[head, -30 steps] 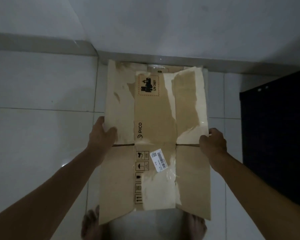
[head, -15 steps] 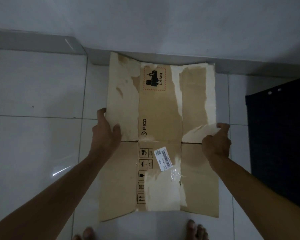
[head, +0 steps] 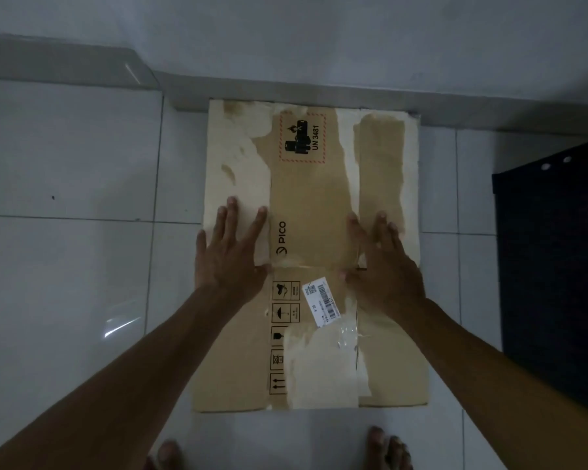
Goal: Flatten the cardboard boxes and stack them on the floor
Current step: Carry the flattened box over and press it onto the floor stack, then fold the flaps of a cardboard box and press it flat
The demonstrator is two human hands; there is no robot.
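A flattened brown cardboard box lies on the white tiled floor, its far edge against the base of the wall. It carries a PICO mark, a battery warning label, handling symbols and a white barcode sticker; patches of its surface are torn pale. My left hand presses flat on its left part with straight, spread fingers. My right hand lies flat on its right part near the middle crease.
A grey skirting runs along the wall behind the box. A dark black object stands at the right, close to the box's right edge. My bare toes show just in front of the box.
The box went from held up by its side edges to lying flat on the floor. Both hands let go of the edges and now press flat on top of it.
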